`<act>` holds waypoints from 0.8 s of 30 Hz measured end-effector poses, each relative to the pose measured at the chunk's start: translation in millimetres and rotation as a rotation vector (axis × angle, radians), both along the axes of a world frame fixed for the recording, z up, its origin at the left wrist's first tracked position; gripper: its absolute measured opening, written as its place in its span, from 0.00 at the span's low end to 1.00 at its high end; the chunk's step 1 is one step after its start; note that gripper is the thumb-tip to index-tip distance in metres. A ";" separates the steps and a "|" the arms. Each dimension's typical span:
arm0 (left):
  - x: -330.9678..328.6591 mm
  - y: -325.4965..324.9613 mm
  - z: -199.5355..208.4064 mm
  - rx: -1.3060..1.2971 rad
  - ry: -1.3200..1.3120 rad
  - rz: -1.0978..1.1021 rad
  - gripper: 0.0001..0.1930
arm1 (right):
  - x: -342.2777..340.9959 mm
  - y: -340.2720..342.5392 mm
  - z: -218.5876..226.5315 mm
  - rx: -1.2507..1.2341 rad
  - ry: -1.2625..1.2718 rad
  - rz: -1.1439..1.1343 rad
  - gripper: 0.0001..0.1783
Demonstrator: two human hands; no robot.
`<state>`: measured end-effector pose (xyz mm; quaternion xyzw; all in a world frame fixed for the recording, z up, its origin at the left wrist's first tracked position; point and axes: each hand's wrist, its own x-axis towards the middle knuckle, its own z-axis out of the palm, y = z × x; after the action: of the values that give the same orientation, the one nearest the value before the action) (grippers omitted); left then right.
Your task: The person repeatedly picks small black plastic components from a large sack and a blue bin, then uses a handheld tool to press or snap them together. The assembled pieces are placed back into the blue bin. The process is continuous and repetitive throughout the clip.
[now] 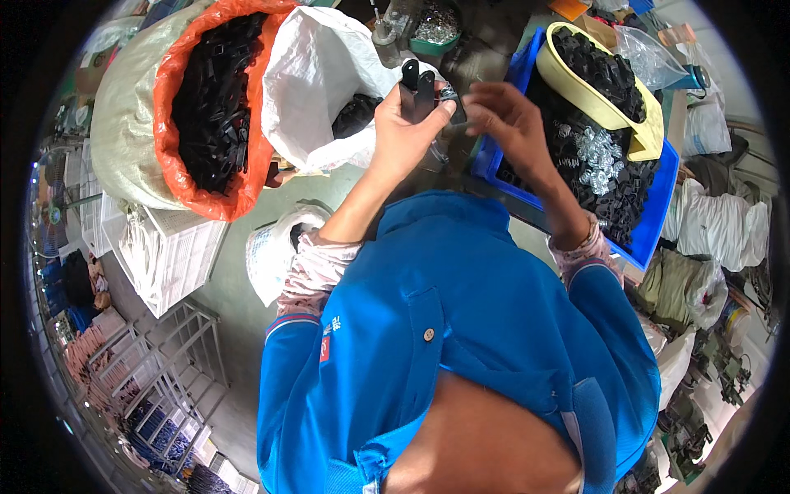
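Observation:
My left hand (403,136) is closed around a few flat black plastic pieces (424,95) with rounded ends, which stick up past the fingers. A small shiny or clear bit (447,93) shows by its fingertips. Just to the right, apart from them, is my right hand (514,123); its fingers are curled and smeared by motion, so I cannot make out whether it holds anything. Below and right of it stands a blue tray (668,193) with many small black parts and a heap of clear plastic pieces (599,156). A pale yellow scoop (568,78) full of black parts rests on the tray.
At the left stand an orange-lined sack (169,115) of black parts and a white sack (296,90) with some inside. A green container (432,47) of small shiny pieces sits at the back. White crates (177,255) and a metal rack (177,362) are at lower left.

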<state>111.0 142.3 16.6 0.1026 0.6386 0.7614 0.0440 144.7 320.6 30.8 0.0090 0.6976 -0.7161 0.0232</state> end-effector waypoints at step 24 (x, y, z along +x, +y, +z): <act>-26.4 -12.3 -10.1 0.015 -0.176 -0.248 0.09 | -5.9 11.4 -26.5 -0.138 -0.071 -0.101 0.17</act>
<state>84.6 130.0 6.4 0.1136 0.6090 0.7610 0.1927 138.7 331.9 4.4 0.0680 0.6439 -0.7619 0.0124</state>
